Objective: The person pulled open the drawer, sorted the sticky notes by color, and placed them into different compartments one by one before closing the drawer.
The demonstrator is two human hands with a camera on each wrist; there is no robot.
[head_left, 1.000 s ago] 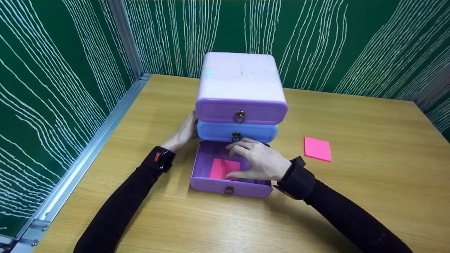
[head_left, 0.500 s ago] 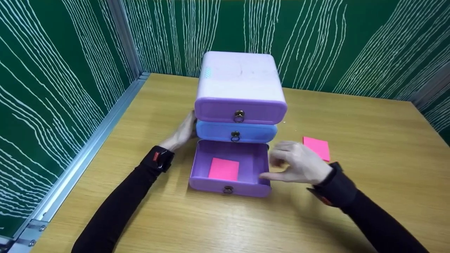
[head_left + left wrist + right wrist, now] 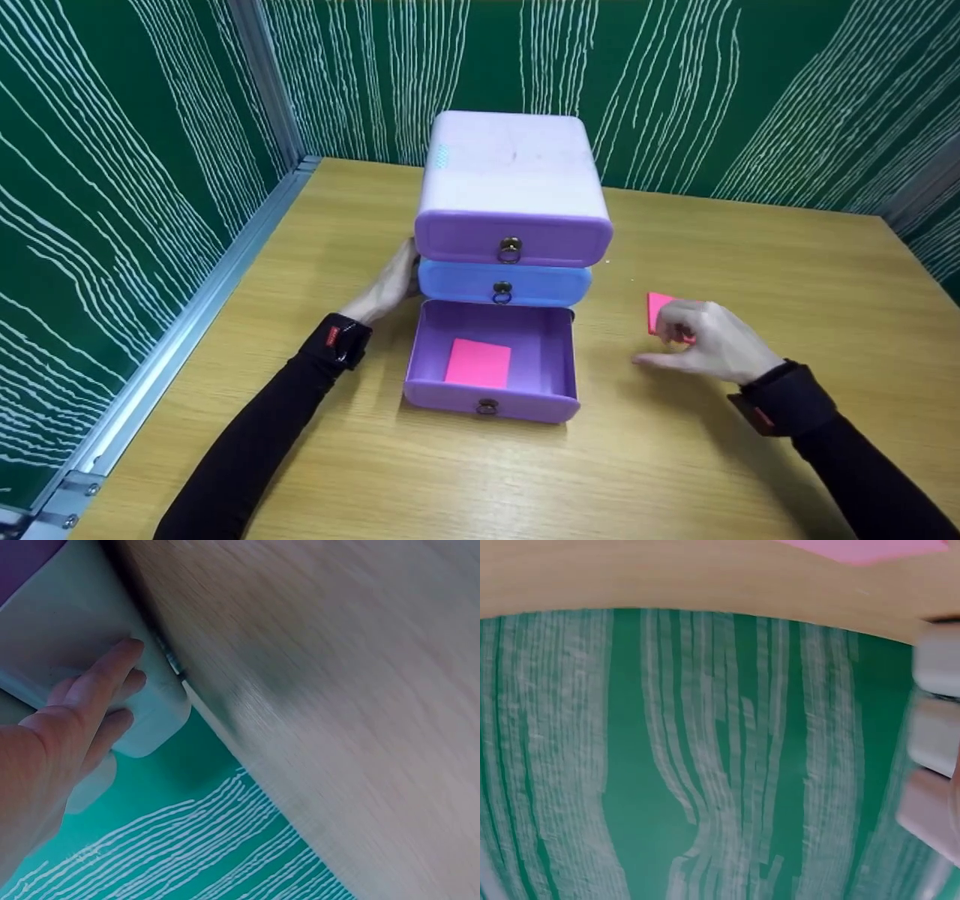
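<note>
A small drawer unit (image 3: 517, 165) has a purple top drawer, a blue middle one and a purple bottom drawer (image 3: 517, 405) pulled out. In the bottom drawer lies a pink sticky-note pad (image 3: 478, 364). My left hand (image 3: 386, 289) rests against the unit's left side; in the left wrist view its extended fingers (image 3: 112, 671) touch the pale wall. My right hand (image 3: 709, 341) hovers at a second pink sticky-note pad (image 3: 657, 304) on the table, partly covering it. Its fingers bend loosely, with the thumb apart. The right wrist view catches only that pad's edge (image 3: 862, 547).
The wooden table (image 3: 480, 480) carries the unit near its middle. Green panels with white wavy lines (image 3: 487, 60) stand behind and at both sides. A metal frame rail (image 3: 172, 322) runs along the left edge.
My right hand has left the bottom drawer and moved right to the pad on the table, uncovering the pad inside the drawer. My left hand stays at the unit's side.
</note>
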